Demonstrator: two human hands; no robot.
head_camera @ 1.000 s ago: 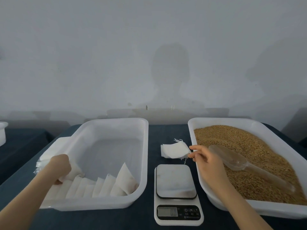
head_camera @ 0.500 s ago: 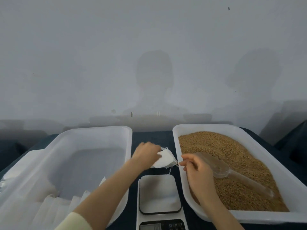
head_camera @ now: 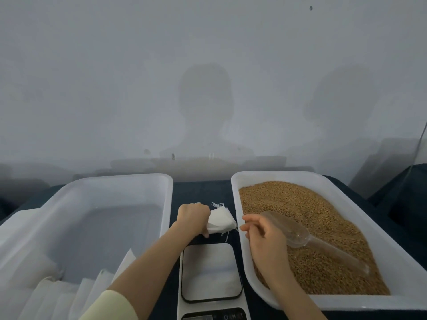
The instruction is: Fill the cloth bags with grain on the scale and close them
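A small stack of white cloth bags (head_camera: pixel 220 220) lies on the dark table behind the scale (head_camera: pixel 210 272), loose strings trailing from it. My left hand (head_camera: pixel 193 218) grips the stack's left edge. My right hand (head_camera: pixel 263 236) hovers over the near left rim of the grain tub (head_camera: pixel 392 255), its fingertips close to the bags' strings; whether it pinches one is unclear. Brown grain (head_camera: pixel 307 222) fills that tub, and a clear plastic scoop (head_camera: pixel 298 232) lies on it beside my right hand. The scale's plate is bare.
A large white tub (head_camera: pixel 166 204) on the left holds several folded white bags (head_camera: pixel 92 287) at its near end. More white material lies outside its left wall (head_camera: pixel 13 225). A grey wall runs behind the table.
My left hand left the folded bags in the left tub, crossed to the middle and took hold of the bag stack behind the scale. The right hand stayed near the strings.
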